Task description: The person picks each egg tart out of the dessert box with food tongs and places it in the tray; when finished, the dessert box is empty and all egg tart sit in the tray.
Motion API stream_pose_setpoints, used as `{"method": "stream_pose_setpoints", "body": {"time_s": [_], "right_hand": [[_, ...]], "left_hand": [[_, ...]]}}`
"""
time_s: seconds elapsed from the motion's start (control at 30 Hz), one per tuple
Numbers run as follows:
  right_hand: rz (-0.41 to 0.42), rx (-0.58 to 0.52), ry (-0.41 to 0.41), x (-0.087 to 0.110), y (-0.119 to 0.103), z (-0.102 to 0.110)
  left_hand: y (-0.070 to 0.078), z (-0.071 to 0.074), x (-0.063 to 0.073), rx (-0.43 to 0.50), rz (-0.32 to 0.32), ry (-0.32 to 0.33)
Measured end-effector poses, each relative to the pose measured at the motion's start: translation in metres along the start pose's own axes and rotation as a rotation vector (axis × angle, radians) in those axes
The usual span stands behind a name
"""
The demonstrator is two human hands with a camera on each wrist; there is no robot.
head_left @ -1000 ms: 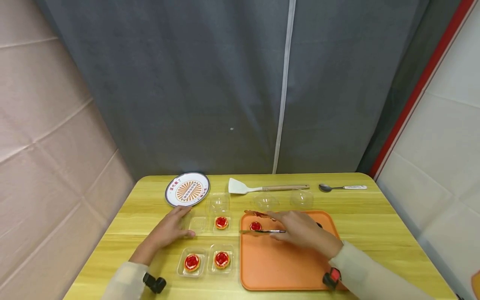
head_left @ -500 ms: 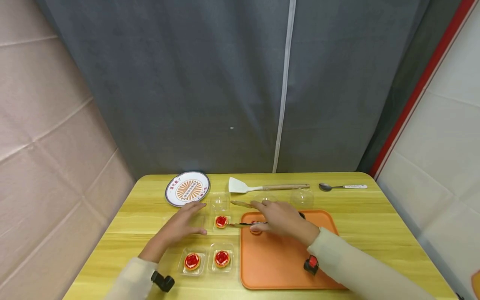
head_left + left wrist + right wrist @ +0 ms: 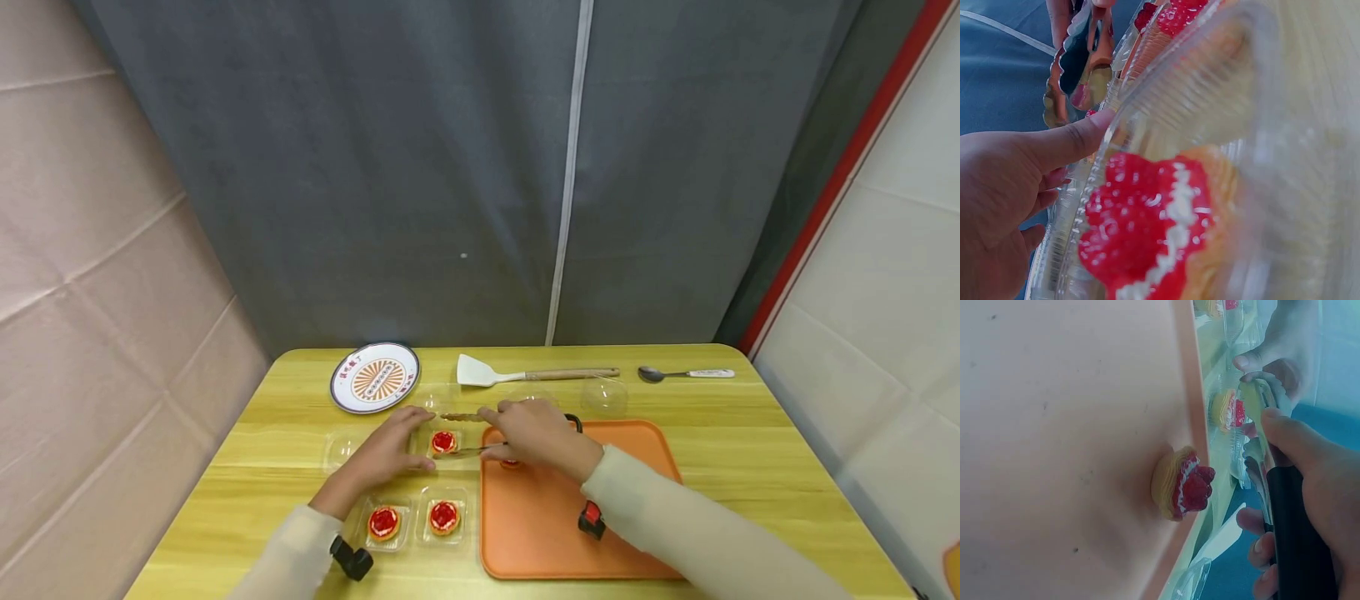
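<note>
One pair of black-handled tongs sat in the right hand, whose thumb and fingers were curled around it from opposite sides. Ahead of those fingertips the metal ends stood apart, and between them, seen from the head, was the far tart, red-topped; whether metal met pastry could not be told. Thumb and fingers of the left hand were spread apart, the gap between them facing that same tart; contact with the plastic around it was unclear.

Closer to the person than the left fingertips, two more tarts sat side by side, each in its own clear container. Below the right fingers a fourth tart rested on the orange tray, near its edge. Beyond the left fingers lay a patterned plate; beyond the right fingers, a white spatula with a wooden handle, and farther out to their right, a spoon.
</note>
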State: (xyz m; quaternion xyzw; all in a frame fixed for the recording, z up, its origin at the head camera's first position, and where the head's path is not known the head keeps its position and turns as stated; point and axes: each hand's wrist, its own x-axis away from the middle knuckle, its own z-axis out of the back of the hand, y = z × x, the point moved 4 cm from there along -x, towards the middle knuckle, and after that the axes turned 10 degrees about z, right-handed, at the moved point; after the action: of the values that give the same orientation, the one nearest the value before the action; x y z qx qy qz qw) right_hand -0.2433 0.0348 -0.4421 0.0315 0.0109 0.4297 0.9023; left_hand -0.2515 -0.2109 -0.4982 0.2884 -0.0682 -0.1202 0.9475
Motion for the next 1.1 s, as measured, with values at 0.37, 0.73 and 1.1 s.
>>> {"method": "stream_pose_setpoints", "body": {"time_s": [0.37, 0.73, 1.1], "right_hand": [[0.021, -0.022, -0.017, -0.012, -0.005, -0.001], [0.015, -0.081, -0.063, -0.019, -0.004, 0.002], [-0.004, -0.010, -0.115, -0.029, -0.008, -0.001]], "left_hand": [[-0.002, 0.000, -0.001, 0.028, -0.018, 0.017], [-0.003, 0.001, -0.001, 0.045, -0.018, 0.004], [-0.001, 0.001, 0.000, 0.035, -0.017, 0.010]]}}
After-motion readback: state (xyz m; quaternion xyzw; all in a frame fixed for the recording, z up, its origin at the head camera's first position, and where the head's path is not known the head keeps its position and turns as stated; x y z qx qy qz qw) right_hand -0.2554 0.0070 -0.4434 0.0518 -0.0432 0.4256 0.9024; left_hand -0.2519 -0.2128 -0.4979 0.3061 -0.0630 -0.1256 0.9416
